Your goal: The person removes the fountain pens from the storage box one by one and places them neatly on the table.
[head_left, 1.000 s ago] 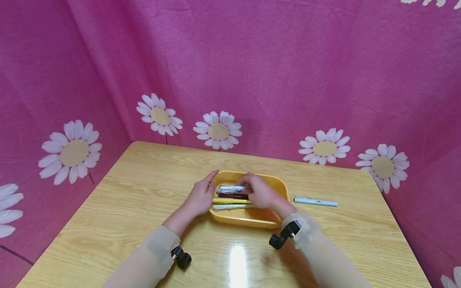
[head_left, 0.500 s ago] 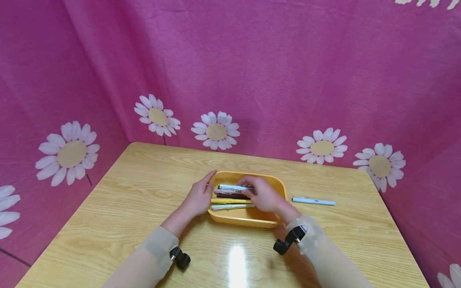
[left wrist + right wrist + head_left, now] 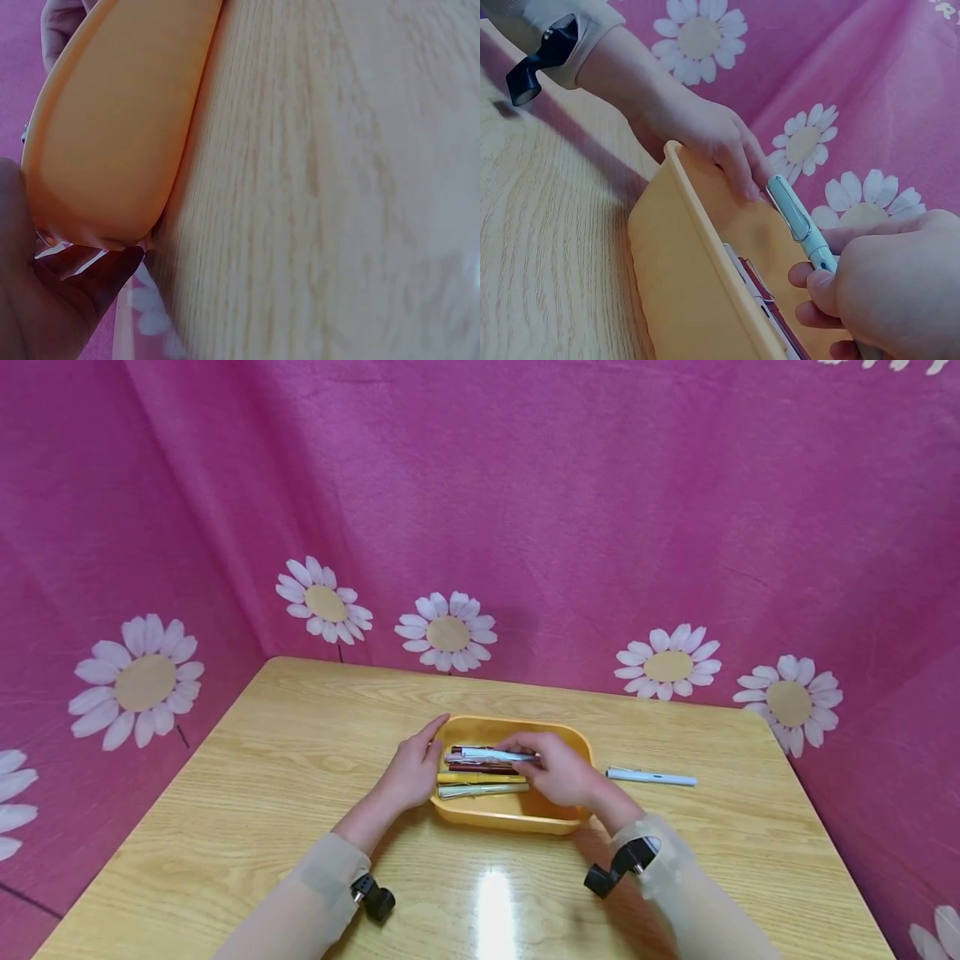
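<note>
A yellow-orange plastic bin [image 3: 517,823] stands on the table, with several capped pens lying lengthwise in it. My left hand [image 3: 411,770] grips the bin's left end; the right wrist view shows a digit of it inside the rim [image 3: 751,190]. Between thumb and fingers, my right hand [image 3: 558,768] pinches a light blue pen [image 3: 799,217] over the far part of the bin, its clipped cap pointing left. Below it lie dark red pens [image 3: 759,281] and a pale one, partly hidden. A yellow pen [image 3: 480,778] and a pale green pen [image 3: 483,790] lie nearer me.
Right of the bin, another light blue pen [image 3: 652,777] lies on the wooden table [image 3: 315,718]. A pink curtain [image 3: 480,510] with white daisies surrounds the table's back and sides.
My right hand has shifted slightly right and toward me, bringing the light blue pen up over the others. The left hand keeps its place on the bin.
</note>
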`<state>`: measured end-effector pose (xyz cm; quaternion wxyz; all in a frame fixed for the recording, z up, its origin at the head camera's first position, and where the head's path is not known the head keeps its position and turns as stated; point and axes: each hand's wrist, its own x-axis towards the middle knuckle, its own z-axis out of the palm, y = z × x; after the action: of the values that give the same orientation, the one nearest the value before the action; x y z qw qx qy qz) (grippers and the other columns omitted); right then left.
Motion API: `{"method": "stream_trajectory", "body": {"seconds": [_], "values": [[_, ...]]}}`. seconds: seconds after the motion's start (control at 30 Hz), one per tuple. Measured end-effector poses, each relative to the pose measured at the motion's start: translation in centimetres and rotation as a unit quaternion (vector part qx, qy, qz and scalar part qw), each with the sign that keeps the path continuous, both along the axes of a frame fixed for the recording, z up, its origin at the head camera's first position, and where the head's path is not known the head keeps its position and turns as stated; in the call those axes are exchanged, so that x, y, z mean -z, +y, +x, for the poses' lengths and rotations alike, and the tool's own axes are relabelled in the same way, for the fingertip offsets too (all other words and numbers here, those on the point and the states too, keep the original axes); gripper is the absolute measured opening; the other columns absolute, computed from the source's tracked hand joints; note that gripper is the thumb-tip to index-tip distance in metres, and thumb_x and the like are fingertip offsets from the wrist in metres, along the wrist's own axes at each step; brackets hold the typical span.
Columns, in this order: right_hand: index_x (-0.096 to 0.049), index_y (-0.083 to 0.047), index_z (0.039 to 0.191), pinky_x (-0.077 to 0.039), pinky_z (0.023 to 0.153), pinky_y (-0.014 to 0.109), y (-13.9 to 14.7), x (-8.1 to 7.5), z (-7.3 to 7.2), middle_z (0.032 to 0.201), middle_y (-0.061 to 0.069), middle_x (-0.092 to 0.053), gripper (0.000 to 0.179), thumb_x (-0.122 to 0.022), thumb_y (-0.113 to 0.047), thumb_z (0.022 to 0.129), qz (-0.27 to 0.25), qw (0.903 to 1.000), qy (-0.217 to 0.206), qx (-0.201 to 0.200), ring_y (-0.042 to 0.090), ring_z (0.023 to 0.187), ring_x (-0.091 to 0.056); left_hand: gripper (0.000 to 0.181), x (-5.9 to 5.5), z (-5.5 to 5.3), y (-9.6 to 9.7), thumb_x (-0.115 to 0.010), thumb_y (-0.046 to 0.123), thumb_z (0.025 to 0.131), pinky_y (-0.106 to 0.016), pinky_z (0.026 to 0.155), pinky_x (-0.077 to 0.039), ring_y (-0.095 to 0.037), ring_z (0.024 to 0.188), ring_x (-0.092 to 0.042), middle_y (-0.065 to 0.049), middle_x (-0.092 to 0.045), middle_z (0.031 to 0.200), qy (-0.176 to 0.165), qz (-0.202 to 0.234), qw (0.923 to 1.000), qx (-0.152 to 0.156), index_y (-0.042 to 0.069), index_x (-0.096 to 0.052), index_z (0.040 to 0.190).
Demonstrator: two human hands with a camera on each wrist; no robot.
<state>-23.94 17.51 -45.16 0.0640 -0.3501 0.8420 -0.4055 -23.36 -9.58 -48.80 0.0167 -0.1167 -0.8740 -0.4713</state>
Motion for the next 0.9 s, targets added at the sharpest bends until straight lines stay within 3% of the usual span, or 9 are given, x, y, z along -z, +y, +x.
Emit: {"method": "stream_trajectory", "body": {"seconds": [0.17,0.27,0.5,0.9], "values": [[-0.070,-0.001,0.131,-0.058,0.074,0.031,0.5,-0.2,0.3,0.120,0.014,-0.071,0.033,-0.059,0.010,0.102,-0.011,0.9998,-0.015,-0.004,0.024,0.086,-0.067,0.051,-0.1,0.1,0.0,-0.039,0.012,0.114,-0.051,0.123,-0.032,-0.038,0.145,-0.045,-0.024,-0.050,0.155,-0.002,0.003,1.0000,-0.001,0.010,-0.038,0.165],[-0.070,-0.001,0.133,-0.058,0.073,0.031,0.8,-0.4,0.5,0.119,0.017,-0.071,0.034,-0.059,0.010,0.102,-0.017,0.9995,-0.025,-0.003,0.027,0.081,-0.067,0.051,-0.2,0.1,0.0,-0.038,0.013,0.114,-0.052,0.123,-0.031,-0.037,0.146,-0.044,-0.023,-0.050,0.156,-0.007,0.002,1.0000,-0.002,0.010,-0.038,0.165],[-0.072,-0.004,0.131,-0.059,0.086,0.034,1.5,-0.8,0.9,0.120,0.008,-0.073,0.036,-0.061,0.010,0.101,-0.012,0.9999,-0.003,0.008,0.021,0.100,-0.068,0.050,-0.3,0.1,0.0,-0.038,0.013,0.114,-0.050,0.123,-0.031,-0.036,0.147,-0.044,-0.023,-0.049,0.157,-0.010,0.000,1.0000,-0.001,0.010,-0.039,0.165],[-0.072,-0.006,0.131,-0.054,0.073,0.031,3.2,-2.0,1.6,0.123,0.011,-0.072,0.032,-0.062,0.005,0.103,-0.003,0.9995,-0.015,0.028,0.023,0.090,-0.061,0.050,-0.4,0.2,0.1,-0.038,0.011,0.114,-0.051,0.123,-0.031,-0.038,0.146,-0.044,-0.025,-0.050,0.156,-0.005,0.005,1.0000,0.002,0.007,-0.038,0.164]]}}
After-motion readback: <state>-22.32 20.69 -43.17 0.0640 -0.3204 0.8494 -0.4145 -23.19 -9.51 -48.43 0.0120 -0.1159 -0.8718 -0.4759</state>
